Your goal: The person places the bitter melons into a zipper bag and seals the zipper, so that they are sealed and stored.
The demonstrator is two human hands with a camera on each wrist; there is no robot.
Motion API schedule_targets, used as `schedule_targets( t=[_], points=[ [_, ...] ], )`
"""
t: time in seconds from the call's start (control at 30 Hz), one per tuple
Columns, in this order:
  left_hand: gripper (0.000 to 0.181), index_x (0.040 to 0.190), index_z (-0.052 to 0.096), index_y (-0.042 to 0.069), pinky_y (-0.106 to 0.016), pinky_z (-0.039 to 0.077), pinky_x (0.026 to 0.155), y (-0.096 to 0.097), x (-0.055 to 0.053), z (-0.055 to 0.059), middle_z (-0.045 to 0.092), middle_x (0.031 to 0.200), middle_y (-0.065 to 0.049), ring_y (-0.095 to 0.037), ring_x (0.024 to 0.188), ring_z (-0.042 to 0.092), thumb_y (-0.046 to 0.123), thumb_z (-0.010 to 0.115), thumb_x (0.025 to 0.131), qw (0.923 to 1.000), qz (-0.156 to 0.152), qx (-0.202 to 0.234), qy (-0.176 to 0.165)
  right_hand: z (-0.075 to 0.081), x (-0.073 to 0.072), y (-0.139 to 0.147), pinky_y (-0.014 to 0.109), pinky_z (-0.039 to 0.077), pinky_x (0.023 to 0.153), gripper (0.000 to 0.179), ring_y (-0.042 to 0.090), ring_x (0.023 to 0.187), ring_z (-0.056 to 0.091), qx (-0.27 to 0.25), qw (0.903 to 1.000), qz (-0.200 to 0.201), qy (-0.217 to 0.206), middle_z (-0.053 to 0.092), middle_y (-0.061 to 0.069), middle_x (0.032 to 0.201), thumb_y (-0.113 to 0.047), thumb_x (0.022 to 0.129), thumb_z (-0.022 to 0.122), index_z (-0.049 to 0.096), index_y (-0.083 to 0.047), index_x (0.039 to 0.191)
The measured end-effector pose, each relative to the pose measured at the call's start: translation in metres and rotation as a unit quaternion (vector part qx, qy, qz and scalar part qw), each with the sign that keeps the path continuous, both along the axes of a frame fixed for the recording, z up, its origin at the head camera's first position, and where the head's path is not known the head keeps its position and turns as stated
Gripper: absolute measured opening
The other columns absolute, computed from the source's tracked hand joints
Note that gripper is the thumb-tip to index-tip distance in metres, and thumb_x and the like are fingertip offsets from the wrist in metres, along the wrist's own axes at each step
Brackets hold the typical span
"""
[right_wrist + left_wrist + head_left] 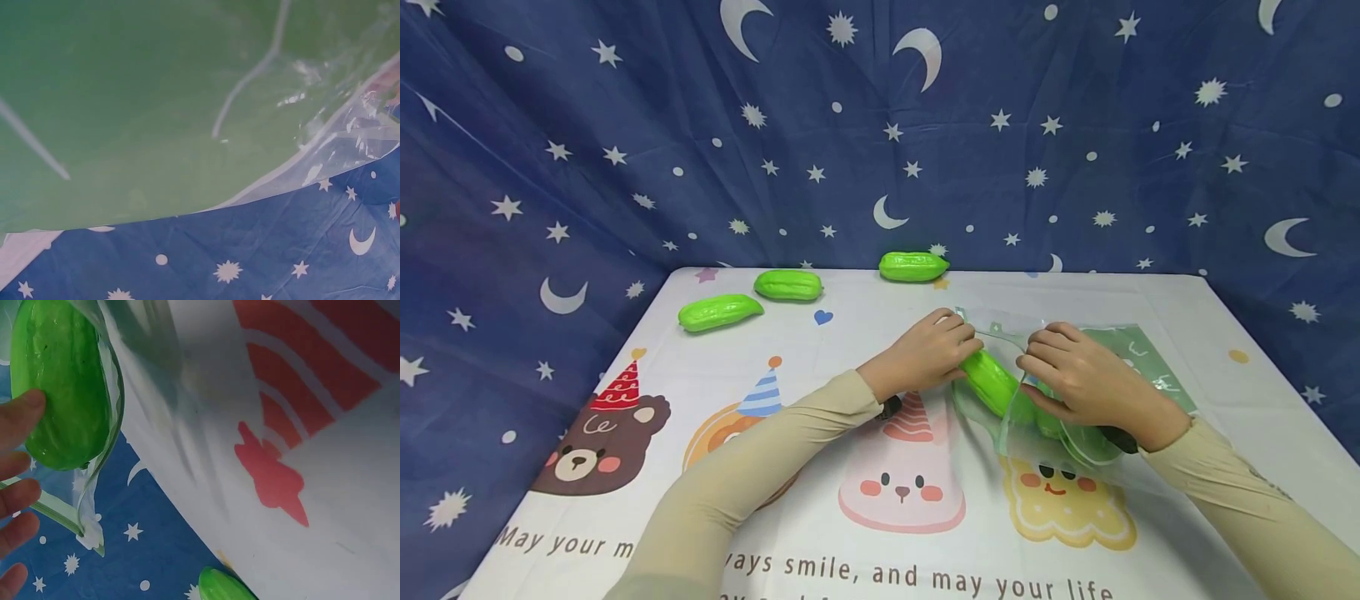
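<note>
A green bitter melon (990, 383) lies slanted in the mouth of a clear plastic bag (1142, 354) with green trim and a green printed panel. My left hand (928, 350) is at its upper end. In the left wrist view, the thumb touches the melon (65, 381) while the other fingers (19, 497) are spread beside it. With curled fingers, my right hand (1086, 379) grips the bag's rim at the opening. More green shows through the plastic under that hand. The bag's green panel (156, 175) fills most of the right wrist view.
Three more bitter melons lie towards the back of the table: one at the left (720, 312), another beside it (788, 285) and a third near the back edge (913, 267). A printed white tablecloth (820, 508) covers the table. Behind it hangs a blue starry curtain (820, 100).
</note>
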State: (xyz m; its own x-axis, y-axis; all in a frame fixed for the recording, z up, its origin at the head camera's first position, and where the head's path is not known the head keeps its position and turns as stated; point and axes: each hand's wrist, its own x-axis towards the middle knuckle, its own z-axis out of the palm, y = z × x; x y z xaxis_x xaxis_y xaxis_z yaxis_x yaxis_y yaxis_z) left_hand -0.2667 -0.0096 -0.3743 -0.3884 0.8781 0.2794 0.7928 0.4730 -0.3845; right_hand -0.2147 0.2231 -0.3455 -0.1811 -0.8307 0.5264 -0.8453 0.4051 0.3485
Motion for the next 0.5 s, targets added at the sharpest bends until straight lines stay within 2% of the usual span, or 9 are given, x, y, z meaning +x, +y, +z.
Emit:
schedule_targets(
  t=[0.3,0.43,0.5],
  points=[
    [0.027,0.098,0.068,0.018,-0.03,0.04,0.1,0.0017,-0.0006,-0.0024,0.066,0.098,0.004,-0.014,0.101,0.059,0.042,0.064,0.085,0.9999,0.009,-0.01,-0.007,0.0013,0.0002,0.0,0.041,0.045,0.074,0.037,0.023,0.074,0.054,0.005,1.0,-0.004,-0.001,0.057,0.006,0.074,-0.031,0.098,0.034,0.058,-0.006,0.084],
    [0.022,0.095,0.071,0.019,-0.03,0.04,0.1,0.0031,-0.0019,-0.006,0.067,0.096,0.004,-0.013,0.1,0.059,0.037,0.061,0.088,0.9994,0.006,-0.023,-0.025,0.0014,0.0002,0.0002,0.041,0.045,0.073,0.039,0.023,0.074,0.054,0.006,1.0,-0.005,-0.003,0.057,0.006,0.075,-0.031,0.099,0.033,0.058,-0.005,0.085],
    [0.021,0.099,0.07,0.018,-0.031,0.04,0.101,0.0036,-0.0029,-0.0083,0.067,0.1,0.004,-0.013,0.102,0.059,0.033,0.061,0.089,0.9987,0.004,-0.031,-0.04,0.0013,0.0,0.0004,0.041,0.045,0.074,0.04,0.023,0.074,0.054,0.007,0.9999,-0.006,-0.005,0.058,0.006,0.075,-0.032,0.099,0.033,0.059,-0.005,0.085]
  ],
)
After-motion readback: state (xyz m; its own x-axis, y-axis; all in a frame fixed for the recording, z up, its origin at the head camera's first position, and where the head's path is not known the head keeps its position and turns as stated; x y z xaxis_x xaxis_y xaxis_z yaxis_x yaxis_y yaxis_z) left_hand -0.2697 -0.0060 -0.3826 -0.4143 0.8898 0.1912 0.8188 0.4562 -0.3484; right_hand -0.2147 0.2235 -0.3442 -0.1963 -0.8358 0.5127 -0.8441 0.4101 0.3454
